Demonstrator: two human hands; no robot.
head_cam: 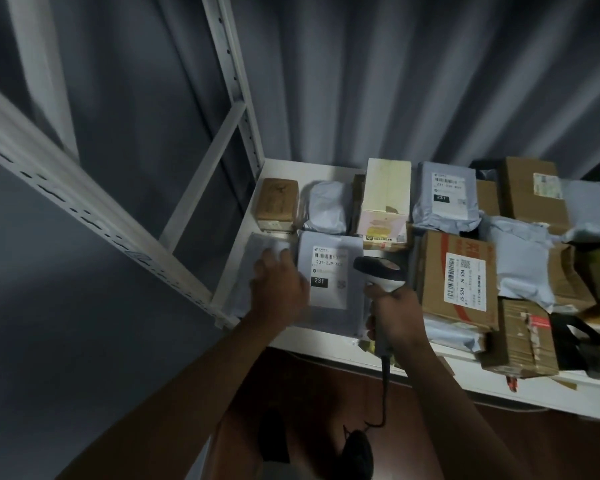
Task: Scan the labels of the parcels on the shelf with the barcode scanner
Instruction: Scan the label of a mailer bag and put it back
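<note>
My right hand (394, 315) grips the handle of a grey barcode scanner (380, 271). Its head hangs just over the right edge of a flat grey mailer (329, 303) with a white label reading 231. My left hand (279, 287) lies on the left side of that mailer, its fingers reaching onto a blurred grey bag (257, 251) beside it. To the right lies a cardboard box (458, 278) with a white barcode label. A second labelled grey bag (445, 199) sits further back on the white shelf (326, 351).
More parcels fill the shelf: a small brown box (278, 202), a crumpled grey bag (326, 207), a cream box (385, 199), brown cartons (530, 192) at right. White metal uprights (236, 81) stand at left. The scanner cable (383, 393) hangs below the shelf edge.
</note>
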